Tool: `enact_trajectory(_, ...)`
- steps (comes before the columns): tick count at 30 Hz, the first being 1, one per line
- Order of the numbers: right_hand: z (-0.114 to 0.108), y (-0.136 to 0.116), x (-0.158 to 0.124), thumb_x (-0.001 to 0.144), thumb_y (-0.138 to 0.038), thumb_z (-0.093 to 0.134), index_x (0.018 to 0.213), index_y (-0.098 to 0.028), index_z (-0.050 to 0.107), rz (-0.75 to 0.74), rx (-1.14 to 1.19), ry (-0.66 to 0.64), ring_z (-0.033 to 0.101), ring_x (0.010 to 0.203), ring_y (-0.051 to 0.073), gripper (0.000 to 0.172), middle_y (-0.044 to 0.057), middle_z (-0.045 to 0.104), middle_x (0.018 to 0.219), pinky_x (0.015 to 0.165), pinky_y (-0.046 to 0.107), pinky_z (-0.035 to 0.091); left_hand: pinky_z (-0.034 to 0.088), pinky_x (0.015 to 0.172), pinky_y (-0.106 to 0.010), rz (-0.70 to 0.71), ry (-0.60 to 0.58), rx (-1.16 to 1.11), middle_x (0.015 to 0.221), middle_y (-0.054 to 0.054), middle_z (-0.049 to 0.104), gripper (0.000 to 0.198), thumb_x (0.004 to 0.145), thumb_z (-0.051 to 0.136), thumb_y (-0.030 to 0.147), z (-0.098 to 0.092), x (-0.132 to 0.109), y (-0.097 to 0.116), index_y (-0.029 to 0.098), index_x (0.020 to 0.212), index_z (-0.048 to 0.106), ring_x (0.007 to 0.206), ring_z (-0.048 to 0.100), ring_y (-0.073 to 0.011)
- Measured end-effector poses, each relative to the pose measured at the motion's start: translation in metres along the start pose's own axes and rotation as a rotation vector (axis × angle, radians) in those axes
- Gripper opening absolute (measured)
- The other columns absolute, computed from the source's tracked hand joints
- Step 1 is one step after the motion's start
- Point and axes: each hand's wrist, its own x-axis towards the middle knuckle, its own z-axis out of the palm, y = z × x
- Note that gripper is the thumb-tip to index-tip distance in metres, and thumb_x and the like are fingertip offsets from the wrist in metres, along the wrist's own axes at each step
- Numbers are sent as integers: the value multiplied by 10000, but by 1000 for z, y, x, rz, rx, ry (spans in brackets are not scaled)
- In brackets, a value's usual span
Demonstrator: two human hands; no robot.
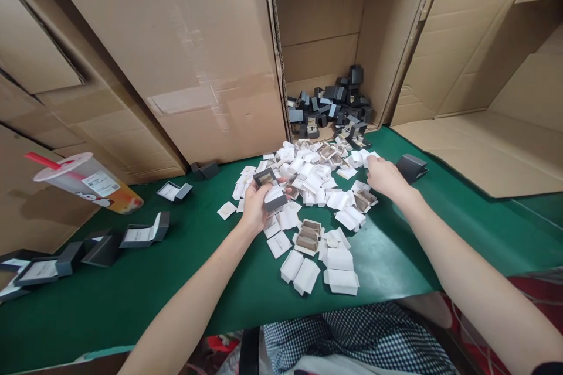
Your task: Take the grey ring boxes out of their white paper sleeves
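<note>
My left hand is closed around a small black hinged box, its lid raised and a white piece showing inside. At the right edge of a heap of white folded card inserts, my right hand has its fingers pinched on a white card insert, partly hidden by the fingertips. Closer to me lie loose inserts, some with brown linings. A dark closed box stands just right of my right hand.
Black boxes are heaped in an open cardboard carton at the back. On the left, several black boxes lie open on the green table. A plastic drink cup with a red straw leans there. Cardboard flaps border the right.
</note>
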Motion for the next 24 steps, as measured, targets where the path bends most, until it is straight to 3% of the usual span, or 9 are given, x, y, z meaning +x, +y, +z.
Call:
enact_trajectory(5, -2, 4, 0, 783, -87, 526, 1199, -52, 485, 34, 9, 24, 596, 1000, 325, 420, 230, 558, 1109, 787, 373, 453, 604, 680, -380, -9, 0, 4, 988, -111, 714, 343, 711, 629, 165, 0, 0, 1, 147, 1041, 535, 775, 714, -247)
enact_trajectory(13, 0, 25, 9, 806, -282, 605, 1209, -96, 499, 114, 12, -15, 601, 1018, 329, 457, 211, 594, 1111, 755, 366, 462, 601, 651, -381, -52, -78, 58, 981, -86, 695, 294, 745, 646, 226, 2, -3, 5, 166, 1017, 552, 762, 698, -225)
enact_trajectory(18, -8, 29, 10, 778, -242, 597, 1161, -143, 546, 126, 93, -10, 626, 970, 309, 398, 153, 665, 1067, 687, 340, 457, 568, 800, -460, -67, -164, 59, 1063, -86, 669, 389, 692, 668, 193, 3, -8, 9, 182, 1056, 532, 954, 668, -280)
enact_trajectory(24, -17, 26, 5, 764, -208, 560, 1075, -183, 604, 131, 202, 110, 646, 899, 268, 315, 91, 708, 934, 694, 319, 458, 485, 943, -477, -92, -245, 19, 1176, -83, 622, 581, 604, 664, 88, 6, -13, 8, 201, 1143, 477, 1096, 610, -294)
